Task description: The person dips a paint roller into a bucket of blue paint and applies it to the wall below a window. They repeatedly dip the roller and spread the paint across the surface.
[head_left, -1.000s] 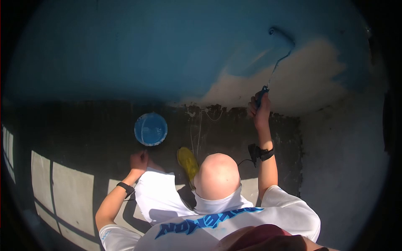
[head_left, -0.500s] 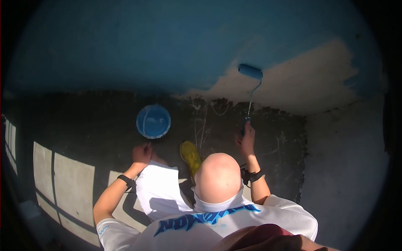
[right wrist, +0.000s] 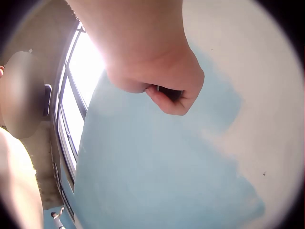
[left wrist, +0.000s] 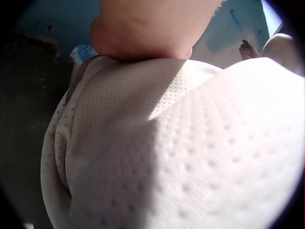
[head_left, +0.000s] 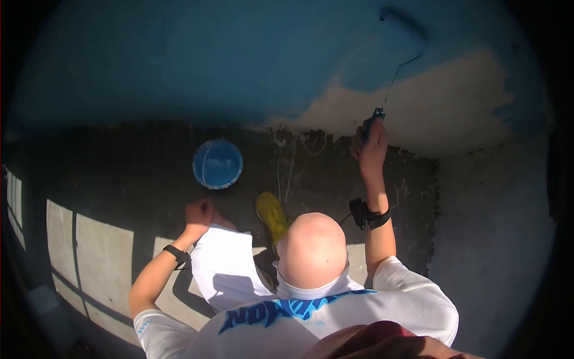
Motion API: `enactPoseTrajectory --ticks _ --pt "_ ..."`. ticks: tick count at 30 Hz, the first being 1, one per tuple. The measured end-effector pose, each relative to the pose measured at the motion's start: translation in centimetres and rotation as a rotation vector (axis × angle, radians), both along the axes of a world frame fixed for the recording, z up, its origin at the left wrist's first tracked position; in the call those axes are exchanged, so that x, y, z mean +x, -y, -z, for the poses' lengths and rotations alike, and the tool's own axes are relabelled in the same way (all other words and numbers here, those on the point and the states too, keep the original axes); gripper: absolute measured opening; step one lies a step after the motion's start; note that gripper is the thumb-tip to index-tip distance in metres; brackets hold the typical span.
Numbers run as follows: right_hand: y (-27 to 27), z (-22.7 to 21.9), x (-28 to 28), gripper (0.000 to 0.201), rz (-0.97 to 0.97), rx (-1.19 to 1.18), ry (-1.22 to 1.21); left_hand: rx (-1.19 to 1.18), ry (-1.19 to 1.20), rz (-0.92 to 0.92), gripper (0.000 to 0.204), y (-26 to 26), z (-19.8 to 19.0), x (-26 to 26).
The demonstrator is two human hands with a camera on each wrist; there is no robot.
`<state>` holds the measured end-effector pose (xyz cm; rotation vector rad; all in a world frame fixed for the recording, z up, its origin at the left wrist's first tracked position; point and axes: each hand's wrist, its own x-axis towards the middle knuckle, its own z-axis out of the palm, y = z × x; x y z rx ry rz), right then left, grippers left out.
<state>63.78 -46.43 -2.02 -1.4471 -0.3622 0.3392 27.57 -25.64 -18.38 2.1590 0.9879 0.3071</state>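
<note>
In the head view my right hand (head_left: 372, 143) grips the handle of a paint roller (head_left: 376, 115), with the arm stretched toward the wall. The roller's thin bent frame leads up to a dark blue sleeve (head_left: 408, 24) on the painted part. The right wrist view shows the curled fingers (right wrist: 174, 107) of that hand, the roller mostly hidden behind it. My left hand (head_left: 198, 216) rests, loosely curled and holding nothing, on the knee of the white trousers (head_left: 224, 257). Just beyond it a blue paint bucket (head_left: 217, 164) stands on the floor.
The wall is blue (head_left: 179, 72) with a bare pale patch (head_left: 436, 96) low on the right. A pale side wall (head_left: 490, 209) meets it there. A yellow shoe (head_left: 271, 212) stands on the dark floor right of the bucket. Window light (head_left: 104, 245) falls on the left floor.
The right hand drew the roller down to the bare patch's edge, then pushed it up again onto the blue area. The left hand has stayed on the knee.
</note>
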Motion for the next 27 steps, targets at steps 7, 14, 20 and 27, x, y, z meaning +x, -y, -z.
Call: enactPoseTrajectory --ticks 7,14,20,27 --pt "0.0 16.1 -2.7 0.044 0.129 -0.375 0.166 0.056 -0.038 0.006 0.025 0.3 -0.6 -0.1" --pt "2.4 20.3 -4.8 0.044 0.132 -0.484 0.089 0.013 -0.023 -0.02 0.025 0.2 -0.2 -0.4" --pt "3.3 16.5 -7.1 0.044 0.133 -0.464 -0.159 0.036 -0.016 -0.049 0.025 0.1 -0.9 -1.5" --pt "0.7 13.1 -10.6 0.044 -0.147 -0.732 -0.374 -0.04 -0.014 -0.14 0.02 0.3 -0.1 -2.3"
